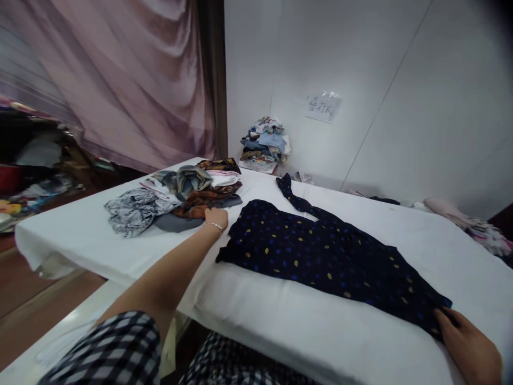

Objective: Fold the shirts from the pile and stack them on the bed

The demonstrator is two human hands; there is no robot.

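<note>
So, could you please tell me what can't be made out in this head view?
- Left hand: fingers hidden in the clothes pile.
- Right hand: cut off by the bottom edge, on the dark spotted dress.
- Paper note on the wall: writing too small to read.

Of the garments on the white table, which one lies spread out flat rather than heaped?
The dark navy dotted dress, laid out full length, with the right hand at its lower end. The other clothes sit bunched in a pile by the left hand.
</note>
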